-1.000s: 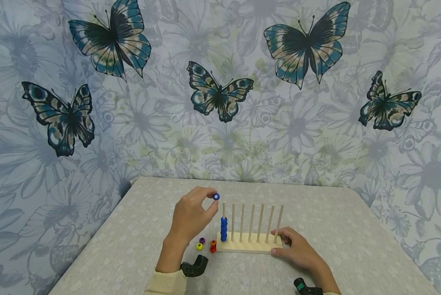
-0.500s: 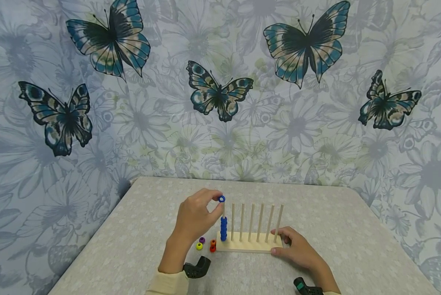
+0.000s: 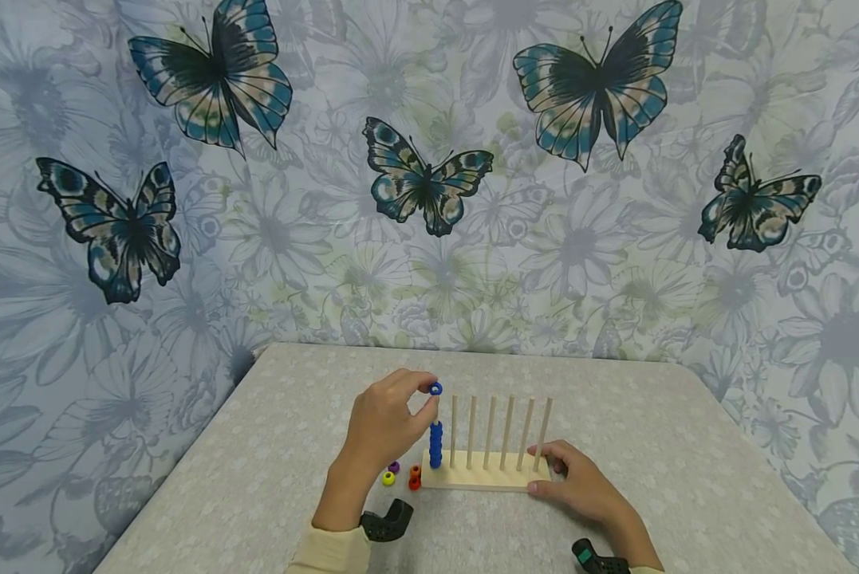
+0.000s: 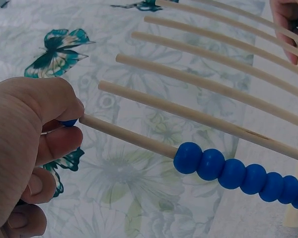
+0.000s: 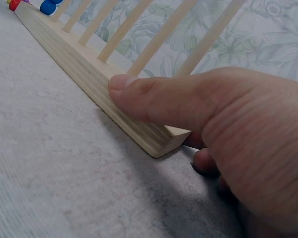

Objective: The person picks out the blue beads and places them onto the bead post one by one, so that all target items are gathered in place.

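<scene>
Between thumb and index finger my left hand (image 3: 382, 418) pinches a blue bead (image 3: 435, 388), right at the top of the leftmost peg (image 4: 129, 136). In the left wrist view the fingers hide most of that bead. Several blue beads (image 4: 232, 173) are stacked lower on the same peg. The wooden base (image 3: 482, 477) carries a row of upright pegs, and the others hold no beads. My right hand (image 3: 580, 485) grips the right end of the base, its thumb (image 5: 154, 96) along the front edge and its fingers behind.
Left of the base lie two orange-red beads (image 3: 415, 483), a yellow bead (image 3: 388, 478) and a purple bead (image 3: 394, 466). The table (image 3: 257, 478) has a pale patterned cover and meets a butterfly-patterned wall (image 3: 429, 279) at the back.
My left hand has moved right with the blue bead, from beside the leftmost peg to its tip. The bead has tilted flatter. My right hand stays on the base.
</scene>
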`<state>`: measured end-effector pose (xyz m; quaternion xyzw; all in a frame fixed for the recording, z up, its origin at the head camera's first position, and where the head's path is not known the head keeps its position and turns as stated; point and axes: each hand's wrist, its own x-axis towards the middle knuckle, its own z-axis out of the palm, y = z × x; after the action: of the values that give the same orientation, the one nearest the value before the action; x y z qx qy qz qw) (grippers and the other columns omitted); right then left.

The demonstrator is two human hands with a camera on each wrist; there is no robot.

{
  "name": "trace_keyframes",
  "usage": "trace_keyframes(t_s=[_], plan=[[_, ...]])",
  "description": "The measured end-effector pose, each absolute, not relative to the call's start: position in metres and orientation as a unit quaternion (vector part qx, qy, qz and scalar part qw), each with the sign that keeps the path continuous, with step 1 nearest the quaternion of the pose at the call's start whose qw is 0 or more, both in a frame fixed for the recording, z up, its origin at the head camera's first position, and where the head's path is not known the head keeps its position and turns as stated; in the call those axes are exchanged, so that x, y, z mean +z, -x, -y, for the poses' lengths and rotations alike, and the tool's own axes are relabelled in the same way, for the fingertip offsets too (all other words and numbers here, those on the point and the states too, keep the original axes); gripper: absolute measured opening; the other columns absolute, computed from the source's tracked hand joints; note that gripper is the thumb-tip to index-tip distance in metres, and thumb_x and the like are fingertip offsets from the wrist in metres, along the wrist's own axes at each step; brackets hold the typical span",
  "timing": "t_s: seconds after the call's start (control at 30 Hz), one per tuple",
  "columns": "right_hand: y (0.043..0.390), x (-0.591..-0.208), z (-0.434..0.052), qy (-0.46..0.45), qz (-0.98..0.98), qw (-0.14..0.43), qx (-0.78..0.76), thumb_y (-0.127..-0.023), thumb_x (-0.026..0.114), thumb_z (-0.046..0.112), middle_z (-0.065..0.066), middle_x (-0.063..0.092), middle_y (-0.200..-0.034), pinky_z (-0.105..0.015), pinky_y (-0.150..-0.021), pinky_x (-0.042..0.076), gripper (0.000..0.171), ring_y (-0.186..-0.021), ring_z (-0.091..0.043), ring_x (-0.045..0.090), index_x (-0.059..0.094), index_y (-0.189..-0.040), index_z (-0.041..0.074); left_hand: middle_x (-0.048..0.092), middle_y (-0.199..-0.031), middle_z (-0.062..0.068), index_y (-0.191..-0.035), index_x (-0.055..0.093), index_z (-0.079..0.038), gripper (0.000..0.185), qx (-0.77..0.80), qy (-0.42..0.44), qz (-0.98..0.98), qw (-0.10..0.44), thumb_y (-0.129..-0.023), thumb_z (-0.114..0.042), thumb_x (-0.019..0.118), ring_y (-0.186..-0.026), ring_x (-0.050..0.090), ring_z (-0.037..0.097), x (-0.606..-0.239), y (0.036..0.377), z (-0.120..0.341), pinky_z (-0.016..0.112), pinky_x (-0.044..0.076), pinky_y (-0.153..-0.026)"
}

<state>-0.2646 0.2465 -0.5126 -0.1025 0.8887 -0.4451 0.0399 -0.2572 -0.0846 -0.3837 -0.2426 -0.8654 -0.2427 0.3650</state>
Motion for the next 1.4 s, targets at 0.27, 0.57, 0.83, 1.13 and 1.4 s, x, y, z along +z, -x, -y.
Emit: trace_keyframes(t_s=[0.27,0.57,0.83,1.13,1.4], plan=[[0.2634,-0.5115,-0.2464,0.103,-0.887,0.041,-0.448,-0.075,0.087,0.037,-0.001,0.060,-0.107,-0.027,-0.079,0.039,0.053,-0.093,-0.019,0.044,0.068,-0.122,0.024,0.074,-0.090,-0.007,-0.103,0.076,-0.019,0.018,-0.230,0.246,0.867,0.367,-0.085,-0.020,0.078,-0.069,0.065,0.005,-0.3837,0.2575,0.0830,0.015,0.046,-0.054],[0.2624,-0.5111,-0.2463,0.104,-0.885,0.042,-0.451,-0.075,0.087,0.036,-0.001,0.061,-0.109,-0.027,-0.079,0.039,0.052,-0.093,-0.019,0.044,0.068,-0.122,0.023,0.074,-0.087,-0.007,-0.102,0.077,-0.019,0.017,-0.220,0.241,0.872,0.364,-0.085,-0.022,0.078,-0.065,0.062,0.004,-0.3843,0.2564,0.0834,0.014,0.044,-0.052],[0.2626,-0.5112,-0.2463,0.102,-0.889,0.042,-0.445,-0.076,0.087,0.038,0.000,0.062,-0.113,-0.027,-0.082,0.040,0.052,-0.095,-0.019,0.045,0.067,-0.123,0.025,0.074,-0.086,-0.006,-0.101,0.077,-0.018,0.016,-0.216,0.243,0.872,0.366,-0.085,-0.023,0.078,-0.066,0.065,0.006,-0.3851,0.2571,0.0835,0.015,0.046,-0.053],[0.2645,-0.5126,-0.2467,0.101,-0.888,0.047,-0.446,-0.076,0.086,0.038,0.000,0.061,-0.113,-0.028,-0.081,0.039,0.052,-0.095,-0.019,0.045,0.067,-0.122,0.025,0.074,-0.085,-0.006,-0.101,0.078,-0.017,0.017,-0.209,0.240,0.878,0.358,-0.086,-0.025,0.078,-0.066,0.065,0.006,-0.3864,0.2568,0.0837,0.015,0.045,-0.052],[0.2652,-0.5126,-0.2472,0.102,-0.889,0.045,-0.444,-0.076,0.086,0.039,0.000,0.061,-0.111,-0.028,-0.081,0.039,0.052,-0.095,-0.019,0.045,0.067,-0.123,0.025,0.073,-0.084,-0.006,-0.101,0.077,-0.016,0.018,-0.207,0.244,0.877,0.358,-0.085,-0.025,0.078,-0.059,0.059,0.005,-0.3884,0.2595,0.0847,0.013,0.039,-0.048]])
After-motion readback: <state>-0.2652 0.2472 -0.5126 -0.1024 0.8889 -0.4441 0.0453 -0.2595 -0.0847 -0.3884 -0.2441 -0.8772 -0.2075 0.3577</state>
